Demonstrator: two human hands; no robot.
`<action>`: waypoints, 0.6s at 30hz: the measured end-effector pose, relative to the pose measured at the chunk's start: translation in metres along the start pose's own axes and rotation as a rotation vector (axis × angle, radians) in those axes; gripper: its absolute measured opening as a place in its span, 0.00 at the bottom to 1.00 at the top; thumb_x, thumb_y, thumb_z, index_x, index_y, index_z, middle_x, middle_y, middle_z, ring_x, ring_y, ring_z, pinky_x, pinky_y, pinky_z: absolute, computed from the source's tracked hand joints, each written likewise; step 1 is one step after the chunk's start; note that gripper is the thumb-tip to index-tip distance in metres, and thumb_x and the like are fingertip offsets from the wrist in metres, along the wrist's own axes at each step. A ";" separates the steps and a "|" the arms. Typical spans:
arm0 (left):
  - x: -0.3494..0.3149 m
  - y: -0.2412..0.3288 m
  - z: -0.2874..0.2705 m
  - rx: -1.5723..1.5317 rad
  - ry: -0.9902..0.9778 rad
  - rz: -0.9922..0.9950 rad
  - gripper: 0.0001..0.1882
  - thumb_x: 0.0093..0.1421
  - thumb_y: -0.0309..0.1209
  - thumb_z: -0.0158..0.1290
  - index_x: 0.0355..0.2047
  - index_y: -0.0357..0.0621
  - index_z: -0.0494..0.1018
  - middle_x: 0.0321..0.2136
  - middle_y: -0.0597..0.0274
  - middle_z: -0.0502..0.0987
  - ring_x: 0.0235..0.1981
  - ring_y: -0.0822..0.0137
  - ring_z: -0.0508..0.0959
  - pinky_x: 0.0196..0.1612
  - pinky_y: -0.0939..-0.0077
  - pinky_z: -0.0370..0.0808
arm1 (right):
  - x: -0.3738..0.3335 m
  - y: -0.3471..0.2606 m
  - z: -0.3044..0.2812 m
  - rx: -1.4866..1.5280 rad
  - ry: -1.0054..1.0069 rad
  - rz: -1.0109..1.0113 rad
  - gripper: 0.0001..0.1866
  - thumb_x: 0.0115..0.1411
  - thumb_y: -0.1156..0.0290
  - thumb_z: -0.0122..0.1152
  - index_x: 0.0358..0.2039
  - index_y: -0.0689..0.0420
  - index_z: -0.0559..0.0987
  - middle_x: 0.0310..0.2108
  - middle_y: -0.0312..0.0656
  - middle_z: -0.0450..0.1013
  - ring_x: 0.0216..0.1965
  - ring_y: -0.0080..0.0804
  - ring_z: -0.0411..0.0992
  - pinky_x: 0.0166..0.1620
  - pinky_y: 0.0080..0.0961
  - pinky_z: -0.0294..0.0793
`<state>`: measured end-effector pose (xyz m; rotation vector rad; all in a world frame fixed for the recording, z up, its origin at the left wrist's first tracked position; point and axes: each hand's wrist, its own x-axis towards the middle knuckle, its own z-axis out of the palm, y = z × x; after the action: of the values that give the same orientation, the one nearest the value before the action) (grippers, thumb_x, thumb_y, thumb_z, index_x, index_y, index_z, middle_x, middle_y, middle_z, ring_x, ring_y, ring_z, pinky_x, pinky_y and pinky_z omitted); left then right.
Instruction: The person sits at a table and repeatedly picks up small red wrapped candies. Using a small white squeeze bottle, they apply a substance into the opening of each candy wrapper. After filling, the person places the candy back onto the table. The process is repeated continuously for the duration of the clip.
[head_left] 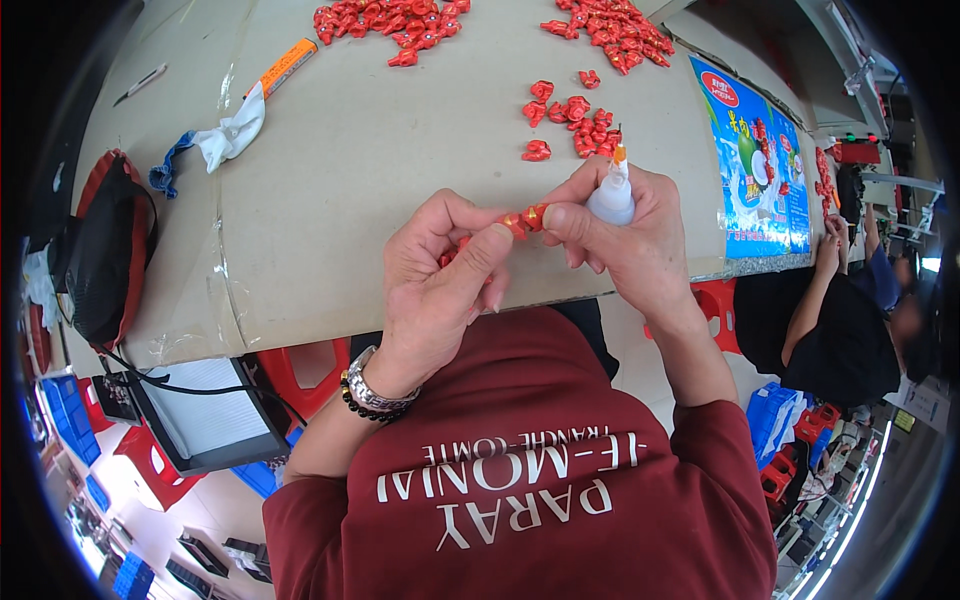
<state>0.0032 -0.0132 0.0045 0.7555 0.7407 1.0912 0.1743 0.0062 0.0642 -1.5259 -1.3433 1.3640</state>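
My left hand [445, 270] pinches a small glossy red piece with gold marks [515, 224] between thumb and fingers. More red shows under its fingers, mostly hidden. Meeting it from the other side, my right hand [640, 225] holds the neighbouring red and gold piece [536, 216] between thumb and forefinger. Cannot tell whether the two pieces are joined or only touching. Tucked in the right hand is a small translucent squeeze bottle [613, 195], its orange-tipped nozzle pointing away from me. Several loose red pieces [592, 133] lie on the table just beyond.
Two larger heaps of red pieces [395, 22] [622, 35] lie at the table's far side. An orange box cutter [285, 65], white cloth [232, 135], pen [140, 84] and dark bag [105, 250] are left. A blue printed sheet [755, 165] lies right, near another person's hand [835, 235].
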 end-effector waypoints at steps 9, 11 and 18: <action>0.000 0.000 0.000 0.073 0.016 0.058 0.04 0.63 0.26 0.50 0.32 0.39 0.69 0.20 0.68 0.72 0.15 0.84 0.66 0.15 0.89 0.59 | -0.001 0.000 0.002 0.069 -0.033 0.060 0.06 0.53 0.74 0.63 0.24 0.61 0.75 0.18 0.36 0.72 0.17 0.18 0.68 0.21 0.15 0.67; 0.000 -0.001 0.000 0.068 0.017 0.059 0.04 0.62 0.25 0.50 0.31 0.38 0.69 0.20 0.68 0.72 0.15 0.84 0.66 0.16 0.89 0.59 | -0.001 0.001 0.003 0.076 -0.029 0.078 0.07 0.53 0.73 0.63 0.23 0.61 0.75 0.18 0.37 0.72 0.17 0.18 0.68 0.21 0.15 0.66; 0.000 -0.003 0.002 0.121 0.050 0.110 0.04 0.61 0.22 0.50 0.29 0.38 0.68 0.18 0.69 0.71 0.15 0.84 0.66 0.16 0.88 0.60 | 0.002 0.016 0.008 0.238 -0.040 0.129 0.09 0.55 0.69 0.65 0.23 0.58 0.74 0.15 0.35 0.70 0.12 0.15 0.65 0.14 0.10 0.58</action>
<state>0.0063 -0.0146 0.0031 0.8826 0.8208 1.1759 0.1699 0.0034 0.0467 -1.4499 -1.0768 1.5808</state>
